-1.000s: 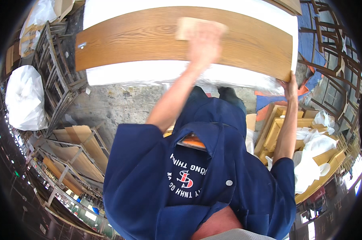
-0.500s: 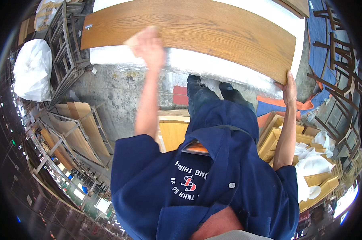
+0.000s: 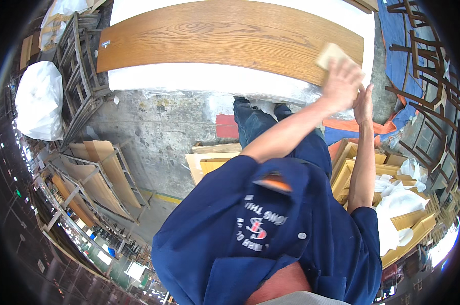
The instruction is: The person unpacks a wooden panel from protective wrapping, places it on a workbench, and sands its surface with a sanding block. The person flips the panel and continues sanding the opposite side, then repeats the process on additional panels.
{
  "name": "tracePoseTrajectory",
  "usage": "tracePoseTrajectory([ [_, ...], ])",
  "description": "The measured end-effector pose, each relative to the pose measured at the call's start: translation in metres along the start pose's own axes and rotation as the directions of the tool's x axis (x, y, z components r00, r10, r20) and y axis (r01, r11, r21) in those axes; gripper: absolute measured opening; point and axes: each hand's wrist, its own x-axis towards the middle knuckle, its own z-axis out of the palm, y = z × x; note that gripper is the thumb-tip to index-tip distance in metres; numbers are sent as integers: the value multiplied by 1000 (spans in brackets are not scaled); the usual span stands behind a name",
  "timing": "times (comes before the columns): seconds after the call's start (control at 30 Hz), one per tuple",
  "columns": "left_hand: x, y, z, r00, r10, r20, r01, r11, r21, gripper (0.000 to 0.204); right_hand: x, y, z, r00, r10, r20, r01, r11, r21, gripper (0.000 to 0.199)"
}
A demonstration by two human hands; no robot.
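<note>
A worker's left hand (image 3: 343, 84) holds a pale pad (image 3: 329, 54) on a brown wooden board (image 3: 215, 38); the right hand (image 3: 363, 105) is close by, grip hidden.

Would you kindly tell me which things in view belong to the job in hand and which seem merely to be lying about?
In use:
brown wooden board
pale pad, at the left hand
white-covered surface under the board

Seemingly just lying about:
white plastic bundle
brown cardboard sheets
yellowish wooden pieces
</note>
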Motion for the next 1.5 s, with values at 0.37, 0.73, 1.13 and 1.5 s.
tracePoseTrajectory([
  [0.37,-88,-404,-190,834,-420,-358,530,791,305,49,-8,18,26,937,-278,-212,200,923,-330,59],
  [0.73,61,-182,-73,995,73,74,-89,965,246,50,-52,52,19,929,-224,-294,187,971,-148,45],
  [1.13,10,6,-27,800,587,123,-598,798,80,61,-70,59,-41,937,-136,-321,214,951,223,45],
  [1.5,-188,-259,-143,944,-314,-105,330,864,381,76,-39,4,84,607,-481,632,555,-313,-771,67],
])
